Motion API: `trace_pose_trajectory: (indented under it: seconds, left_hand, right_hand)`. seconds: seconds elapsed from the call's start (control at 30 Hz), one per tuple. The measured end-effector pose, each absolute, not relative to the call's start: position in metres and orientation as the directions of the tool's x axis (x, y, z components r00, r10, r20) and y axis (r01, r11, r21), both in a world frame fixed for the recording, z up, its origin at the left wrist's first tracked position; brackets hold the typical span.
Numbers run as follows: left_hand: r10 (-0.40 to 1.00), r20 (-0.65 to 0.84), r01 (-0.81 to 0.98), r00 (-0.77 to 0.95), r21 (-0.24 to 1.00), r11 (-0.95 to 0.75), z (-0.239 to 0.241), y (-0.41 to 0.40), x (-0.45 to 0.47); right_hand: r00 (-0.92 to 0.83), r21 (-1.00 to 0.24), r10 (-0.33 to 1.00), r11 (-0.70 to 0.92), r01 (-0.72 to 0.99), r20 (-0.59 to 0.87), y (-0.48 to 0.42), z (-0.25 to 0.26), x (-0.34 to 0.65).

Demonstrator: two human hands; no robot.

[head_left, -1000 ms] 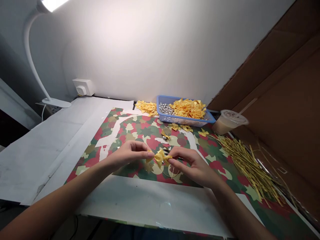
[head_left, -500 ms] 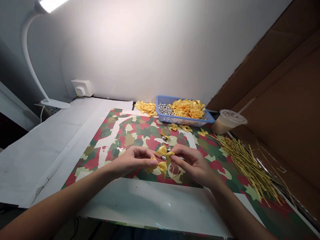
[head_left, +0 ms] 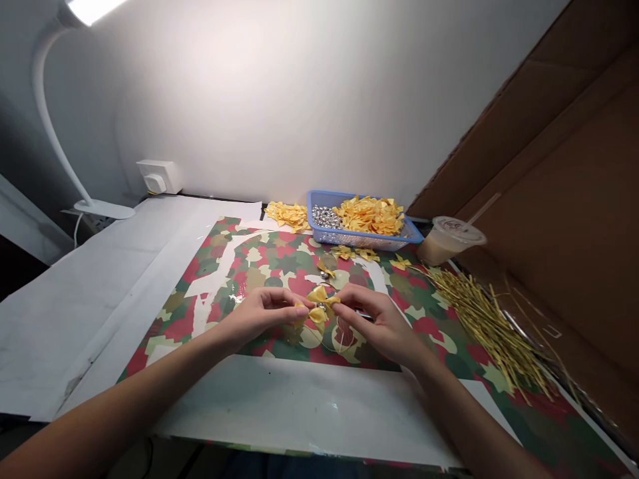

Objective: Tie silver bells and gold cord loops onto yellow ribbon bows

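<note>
A yellow ribbon bow [head_left: 318, 314] with a small silver bell [head_left: 322, 307] at its middle is held up between my two hands, over the patterned sheet [head_left: 279, 259]. My left hand [head_left: 267, 313] pinches its left side between thumb and fingers. The right edge of the bow is gripped by the fingertips of my right hand [head_left: 372, 319]. Thin pale cord [head_left: 327, 346] loops below the bow. Just beyond the hands lies another small yellow bow with a bell [head_left: 325, 270]. A dark, shiny object, partly hidden, lies by my right fingers.
At the back stands a blue basket [head_left: 367, 241] of silver bells and yellow bows. Left of it is a pile of yellow bows [head_left: 287, 216]. A drink cup [head_left: 449, 241], a bundle of golden twist ties [head_left: 486, 326] and cardboard [head_left: 564, 199] line the right. A lamp [head_left: 60, 146] stands left.
The bow has turned slightly between my fingers, and its lower loop sits closer to the bell. Both hands stay pinched on it. The whole view has shifted a little.
</note>
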State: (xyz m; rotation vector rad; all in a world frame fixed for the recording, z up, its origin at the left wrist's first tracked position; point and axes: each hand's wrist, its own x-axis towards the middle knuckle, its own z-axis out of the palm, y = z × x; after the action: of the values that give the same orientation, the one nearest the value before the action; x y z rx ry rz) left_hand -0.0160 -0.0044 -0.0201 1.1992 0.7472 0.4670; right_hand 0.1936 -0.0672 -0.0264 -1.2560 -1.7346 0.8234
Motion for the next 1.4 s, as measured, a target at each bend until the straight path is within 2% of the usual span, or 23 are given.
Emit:
trace_pose_trajectory:
  seconds: [0.13,0.27,0.4,0.57,0.87,1.0,1.17,1.4]
  left_hand:
    - [0.711,-0.318,0.117,0.627,0.941,0.318,-0.020,-0.002,-0.016]
    - [0.719,-0.318,0.142,0.618,0.945,0.295,-0.019,0.000,-0.017]
    - [0.734,-0.290,0.157,0.614,0.956,0.246,-0.018,0.000,-0.017]
    - [0.733,-0.288,0.169,0.616,0.957,0.234,-0.017,0.001,-0.018]
    - [0.757,-0.275,0.183,0.592,0.961,0.206,-0.017,0.003,-0.017]
    - [0.802,-0.203,0.159,0.562,0.978,0.136,-0.021,0.006,-0.015]
    - [0.792,-0.217,0.106,0.571,0.976,0.191,-0.021,0.007,-0.013]
    - [0.765,-0.202,0.055,0.612,0.975,0.213,-0.032,0.010,-0.016]
  right_hand:
    - [-0.020,-0.803,0.956,0.256,0.538,0.292,-0.057,-0.032,0.204]
    - [0.163,-0.723,0.940,0.112,0.681,0.300,-0.044,-0.043,0.227]
    - [0.184,-0.706,0.957,0.031,0.708,0.226,-0.038,-0.052,0.246]
    - [0.210,-0.693,0.955,-0.006,0.721,0.211,-0.036,-0.056,0.251]
    - [0.390,-0.703,0.840,-0.014,0.711,0.378,-0.032,-0.048,0.255]
    - [0.326,-0.678,0.852,0.046,0.733,0.410,-0.007,-0.024,0.250]
    - [0.220,-0.603,0.921,0.020,0.797,0.321,0.061,0.011,0.241]
    - [0.177,-0.515,0.984,-0.156,0.843,-0.009,0.133,-0.001,0.226]
